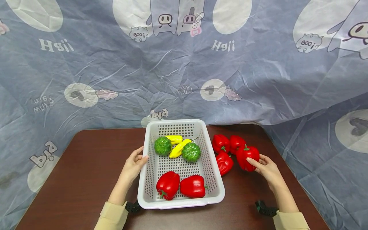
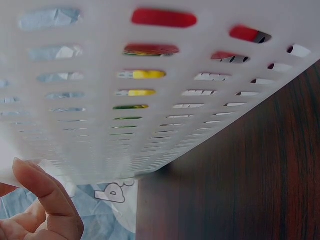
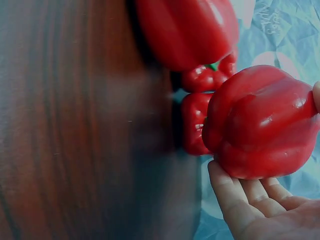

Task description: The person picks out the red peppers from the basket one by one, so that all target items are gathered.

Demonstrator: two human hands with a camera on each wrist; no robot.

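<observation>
My right hand (image 1: 267, 167) holds a red bell pepper (image 1: 246, 159), thumb on one side and fingers underneath, as the right wrist view shows. Beside it lie three more red bell peppers (image 1: 220, 142) on the table, right of the basket. With thumb and fingers my left hand (image 1: 134, 164) grips the left rim of the white plastic basket (image 1: 181, 204). Inside the basket are two red bell peppers (image 1: 193, 186) at the near end. Two green pumpkin-like vegetables (image 1: 191, 152) and two long yellow peppers (image 1: 180, 148) lie toward its far end.
The dark brown wooden table (image 1: 95, 172) extends on both sides of the basket. A grey-blue printed cloth (image 1: 172, 70) hangs behind the table and along its right side. Black straps (image 1: 265, 209) circle both wrists.
</observation>
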